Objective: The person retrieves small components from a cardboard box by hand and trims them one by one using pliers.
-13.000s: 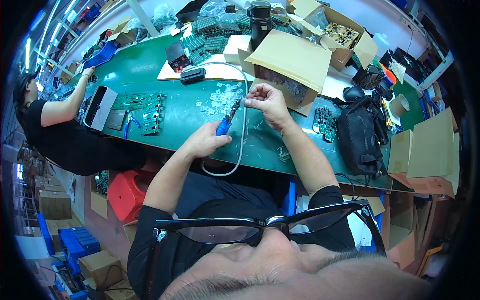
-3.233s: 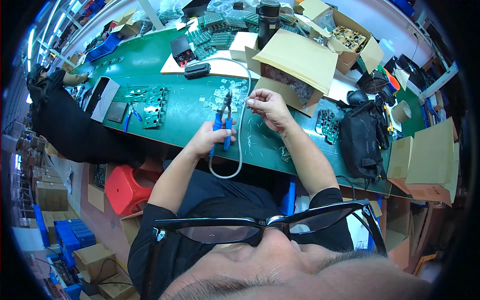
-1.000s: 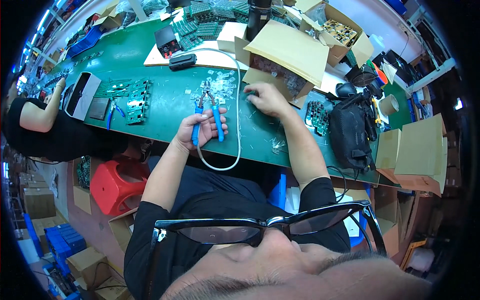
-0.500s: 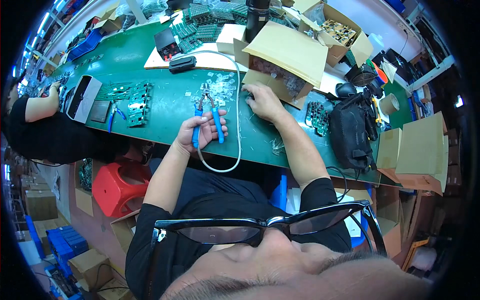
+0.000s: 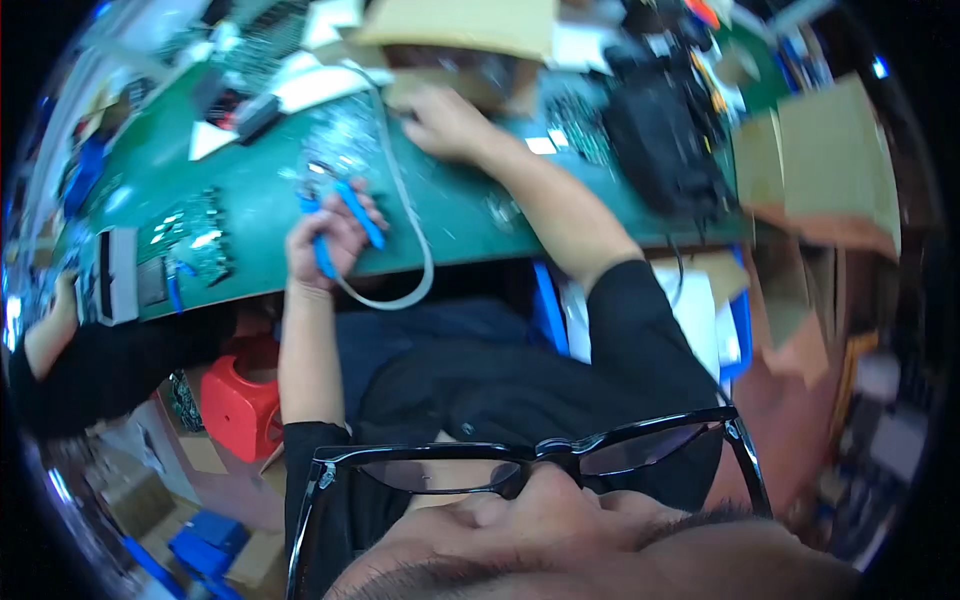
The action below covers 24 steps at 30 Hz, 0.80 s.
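My left hand (image 5: 330,240) is closed around blue-handled cutting pliers (image 5: 362,215), their jaws pointing away from me. A pale grey cable (image 5: 408,200) loops from beside the pliers across the green table. Just beyond the jaws lies a heap of small clear plastic pieces (image 5: 342,135), blurred by motion. My right hand (image 5: 445,125) is at the near side of an open cardboard box (image 5: 455,22), its fingers smeared, so I cannot tell whether they hold anything. More small pieces show dimly inside the box.
Green circuit boards (image 5: 205,235) and another blue-handled tool (image 5: 175,290) lie at the left. A black bag (image 5: 655,135) sits at the right, near an open carton (image 5: 835,150). Beside me stands a red stool (image 5: 243,400); another person's arm (image 5: 50,330) shows far left.
The whole view has swung, so the table appears shifted up and left, and is now blurred. My right hand has moved closer against the box. The pliers remain in my left hand.
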{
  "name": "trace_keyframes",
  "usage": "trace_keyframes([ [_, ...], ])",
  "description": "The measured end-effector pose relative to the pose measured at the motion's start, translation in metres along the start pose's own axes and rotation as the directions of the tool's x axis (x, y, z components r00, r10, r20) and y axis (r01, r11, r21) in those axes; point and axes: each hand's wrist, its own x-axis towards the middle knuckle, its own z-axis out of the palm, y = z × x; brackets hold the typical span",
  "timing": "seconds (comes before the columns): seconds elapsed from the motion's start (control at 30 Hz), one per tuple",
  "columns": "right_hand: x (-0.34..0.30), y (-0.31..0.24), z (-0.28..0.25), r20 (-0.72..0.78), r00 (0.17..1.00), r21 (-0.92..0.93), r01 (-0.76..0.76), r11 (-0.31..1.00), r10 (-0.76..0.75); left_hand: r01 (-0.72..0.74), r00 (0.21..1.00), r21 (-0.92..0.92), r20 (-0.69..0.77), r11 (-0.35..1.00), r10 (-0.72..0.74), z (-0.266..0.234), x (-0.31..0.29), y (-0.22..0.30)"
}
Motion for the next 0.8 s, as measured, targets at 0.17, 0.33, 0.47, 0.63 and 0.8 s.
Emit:
trace_keyframes([
  [0.17, 0.014, 0.0, -0.016, 0.051, 0.978, 0.3, -0.209, 0.931, 0.203, -0.013, 0.998, 0.049, 0.065, 0.999, 0.01, -0.013, 0.008, 0.007],
  [0.33, 0.012, 0.0, -0.04, 0.113, 0.931, 0.517, -0.352, 0.78, 0.346, 0.018, 0.998, 0.038, 0.067, 0.999, -0.021, -0.014, 0.015, 0.0],
  [0.47, 0.017, 0.005, -0.028, 0.127, 0.947, 0.593, -0.311, 0.743, 0.295, 0.0, 0.999, 0.062, 0.042, 0.998, -0.003, -0.009, 0.011, 0.003],
  [0.63, 0.005, -0.006, -0.004, 0.192, 0.954, 0.874, -0.272, 0.402, 0.228, 0.021, 1.0, -0.01, -0.005, 1.0, -0.021, 0.003, 0.004, 0.004],
  [0.8, -0.007, -0.032, -0.003, 0.337, 0.888, 0.873, -0.419, 0.25, 0.311, 0.017, 0.999, -0.02, -0.042, 1.0, -0.018, -0.003, -0.001, -0.003],
])
